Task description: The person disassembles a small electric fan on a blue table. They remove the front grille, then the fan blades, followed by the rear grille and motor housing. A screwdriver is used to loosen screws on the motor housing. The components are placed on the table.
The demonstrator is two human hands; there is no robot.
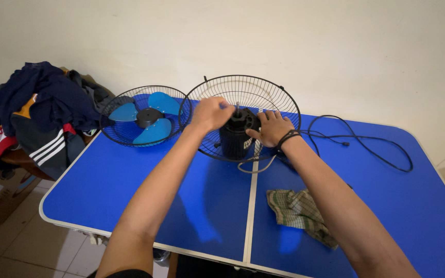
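Note:
A black fan motor [234, 139] stands on the blue table [197, 206] with a round black wire guard [263, 92] fixed behind it. My left hand [210, 113] is closed over the guard's wires just left of the motor's shaft. On the motor's right side my right hand [273, 126] presses with fingers spread, a dark band around its wrist. To the left a second wire guard [113, 119] lies flat with a blue three-bladed fan blade [148, 117] resting in it.
A black power cord [372, 146] loops across the table's right half. A green checked cloth [297, 213] lies near the front edge. Left of the table, a pile of dark clothes [42, 110] sits on a chair. A pale wall runs behind.

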